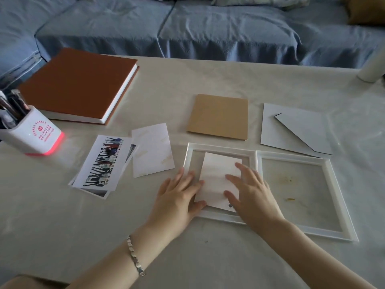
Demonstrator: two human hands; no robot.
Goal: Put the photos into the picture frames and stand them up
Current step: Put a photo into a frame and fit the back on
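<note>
Two frames [220, 147] [291, 157] lie flat; left hand [179, 197], right hand [254, 195], grips spread, press one photo [218, 174].

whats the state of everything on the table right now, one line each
left frame, flat, photo inside
right frame, flat, empty
photo, blank side up, askew in left frame
left hand, open, fingers on photo
right hand, open, fingers on photo
loose photo, blank side up
photo stack, picture side up
brown backing, off, flat
white backing, off, flat, stand folded
album, closed
pen holder, upright, red light on
</note>
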